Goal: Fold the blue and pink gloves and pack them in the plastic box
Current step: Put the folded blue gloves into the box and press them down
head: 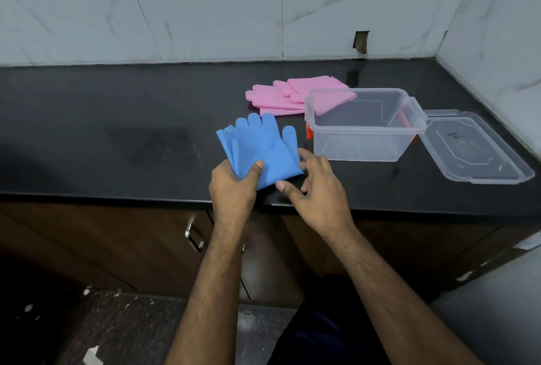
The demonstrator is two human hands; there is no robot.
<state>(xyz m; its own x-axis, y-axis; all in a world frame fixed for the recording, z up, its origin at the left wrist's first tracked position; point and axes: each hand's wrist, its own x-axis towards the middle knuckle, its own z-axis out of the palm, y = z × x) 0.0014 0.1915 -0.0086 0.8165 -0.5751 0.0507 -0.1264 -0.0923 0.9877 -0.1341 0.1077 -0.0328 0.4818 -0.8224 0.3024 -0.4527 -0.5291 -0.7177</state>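
Pinching the cuff end of the blue gloves (261,150), the left hand (234,186) has its thumb pressed on top and its fingers tucked underneath, so that side is held firmly; the right hand (317,186) sits just beside the opposite cuff corner with fingers loosely spread and curled, holding nothing, its fingertips at or near the edge, though contact there is hard to make out. Folding well from here likely means anchoring the cuff with the left thumb, bringing the right hand under the free corner, and carrying the cuff over towards the finger ends in one smooth lay, then pressing flat, since this rubbery material will probably spring back if released early. These gloves look thick, matte and pliable, stacked slightly askew with bristled edges showing at the left. Beyond them the pink gloves (281,96) lie flat, partly behind the plastic box (366,130), which stands open and empty, clear-walled with red latches. Its lid (474,148) rests just beside it on the glossy black countertop (117,136).
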